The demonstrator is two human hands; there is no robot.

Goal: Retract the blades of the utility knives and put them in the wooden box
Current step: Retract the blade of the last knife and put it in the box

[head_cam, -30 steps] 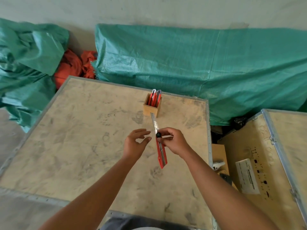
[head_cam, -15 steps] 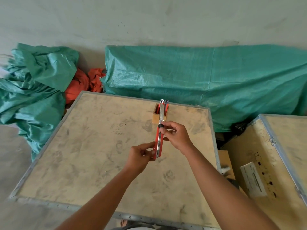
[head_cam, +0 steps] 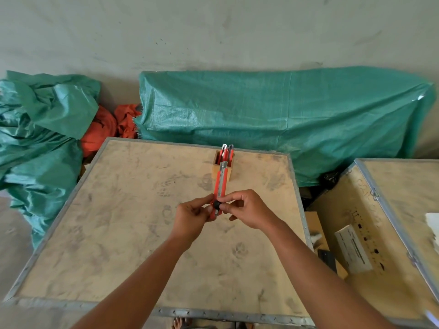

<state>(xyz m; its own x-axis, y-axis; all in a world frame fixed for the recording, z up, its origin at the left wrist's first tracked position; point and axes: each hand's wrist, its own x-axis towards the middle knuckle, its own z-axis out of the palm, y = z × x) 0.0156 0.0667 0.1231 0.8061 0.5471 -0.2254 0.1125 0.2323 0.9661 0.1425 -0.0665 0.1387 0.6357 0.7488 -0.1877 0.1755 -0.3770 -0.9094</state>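
Note:
An orange utility knife [head_cam: 220, 184] is held above the middle of the plywood crate top [head_cam: 118, 222], its metal tip pointing away toward the wooden box [head_cam: 215, 170]. My left hand [head_cam: 192, 216] grips its near end. My right hand [head_cam: 247, 208] pinches the black slider knob [head_cam: 216, 205] near that end. Only a short metal tip shows past the orange body. The small wooden box stands near the crate's far edge, with several orange utility knives [head_cam: 226, 153] upright in it.
Green tarpaulin [head_cam: 285, 119] covers a long heap behind the crate, and more lies bunched at the left [head_cam: 42, 129] beside orange cloth [head_cam: 104, 127]. A second crate [head_cam: 384, 222] with a white label stands close on the right. A gap with small items separates the crates.
The black knob has slid from the knife's far part to its near end, and the long blade seen one second ago no longer sticks out. My left hand has closed on the knife.

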